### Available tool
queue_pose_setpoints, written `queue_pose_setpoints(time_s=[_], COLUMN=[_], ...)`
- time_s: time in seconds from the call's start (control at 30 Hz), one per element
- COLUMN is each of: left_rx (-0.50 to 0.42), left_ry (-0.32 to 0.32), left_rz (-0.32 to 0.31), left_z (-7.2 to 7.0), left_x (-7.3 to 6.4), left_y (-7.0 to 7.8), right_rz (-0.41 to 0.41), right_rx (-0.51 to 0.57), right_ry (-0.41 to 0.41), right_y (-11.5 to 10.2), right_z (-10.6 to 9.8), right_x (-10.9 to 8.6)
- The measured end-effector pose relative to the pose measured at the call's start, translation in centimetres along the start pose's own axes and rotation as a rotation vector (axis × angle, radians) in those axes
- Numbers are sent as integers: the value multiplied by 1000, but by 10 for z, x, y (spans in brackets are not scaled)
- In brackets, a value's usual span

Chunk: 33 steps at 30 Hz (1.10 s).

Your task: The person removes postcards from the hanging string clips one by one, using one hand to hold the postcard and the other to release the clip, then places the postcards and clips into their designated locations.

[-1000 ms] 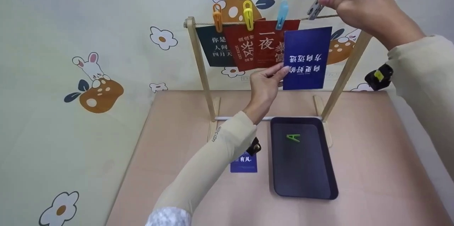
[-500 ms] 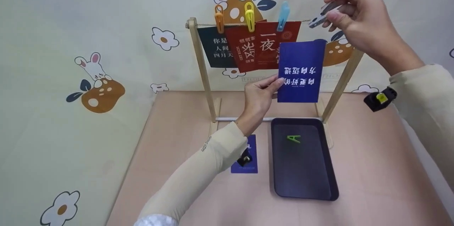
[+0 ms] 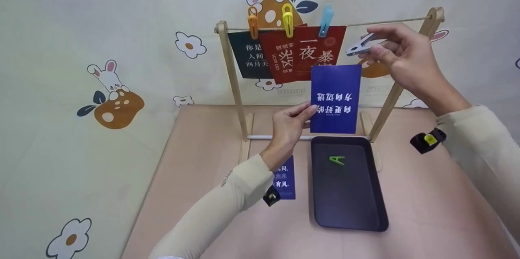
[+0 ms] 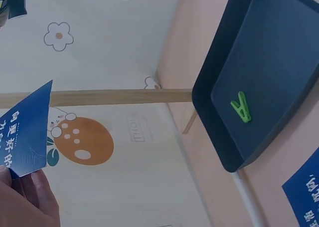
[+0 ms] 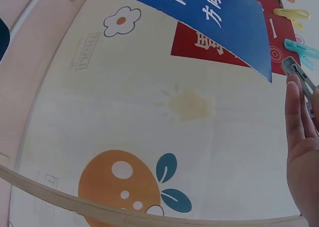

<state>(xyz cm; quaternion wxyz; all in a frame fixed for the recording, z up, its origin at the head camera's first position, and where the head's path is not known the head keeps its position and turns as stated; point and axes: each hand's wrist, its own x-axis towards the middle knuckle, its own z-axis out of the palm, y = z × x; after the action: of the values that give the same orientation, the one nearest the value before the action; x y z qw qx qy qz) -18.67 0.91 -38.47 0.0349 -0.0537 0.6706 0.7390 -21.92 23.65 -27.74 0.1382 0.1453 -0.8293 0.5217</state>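
Observation:
My left hand point(image 3: 289, 127) pinches a blue card point(image 3: 335, 88) by its lower left edge. The white lettering on it is upside down in the head view. To the right and higher up, my right hand point(image 3: 410, 55) holds a grey clothespin point(image 3: 360, 45) between thumb and fingers, its tip just above the card's upper right corner. Behind the card a cord point(image 3: 390, 21) runs between two wooden posts. From it hang a dark green card point(image 3: 248, 55) under an orange clothespin point(image 3: 252, 22), a red card point(image 3: 277, 57) under a yellow clothespin point(image 3: 288, 20) and another red card point(image 3: 321, 41) under a light blue clothespin point(image 3: 326, 20).
A dark tray point(image 3: 349, 198) on the table carries one green clothespin point(image 3: 336, 160). Left of it lies another blue card point(image 3: 286, 177), partly covered by my left forearm. The rack's right post point(image 3: 406, 76) stands behind my right hand, its left post point(image 3: 231, 80) further left.
Both hands have come down and a little left, away from the cord, with the blue card and the grey clothespin still held. The hanging cards stay put.

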Motion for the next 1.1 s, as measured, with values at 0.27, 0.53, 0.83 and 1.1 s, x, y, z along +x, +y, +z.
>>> queue_pose_setpoints(time_s=[0.27,0.53,0.83,1.1], left_rx=[-50,-49,-24,4], left_ry=[41,50,98,142], left_rz=[-15,-58,-89,-129], left_z=[-15,-24,-38,-50], left_x=[-5,-10,-15,-16], left_y=[-16,-35,-63,-82], right_rz=[31,62,126,160], right_rx=[91,67,49,-10], right_ry=[-31,-64,-99,-169], right_y=[17,35,56,78], right_z=[11,25,42,53], right_x=[-10,-22,-37,-55])
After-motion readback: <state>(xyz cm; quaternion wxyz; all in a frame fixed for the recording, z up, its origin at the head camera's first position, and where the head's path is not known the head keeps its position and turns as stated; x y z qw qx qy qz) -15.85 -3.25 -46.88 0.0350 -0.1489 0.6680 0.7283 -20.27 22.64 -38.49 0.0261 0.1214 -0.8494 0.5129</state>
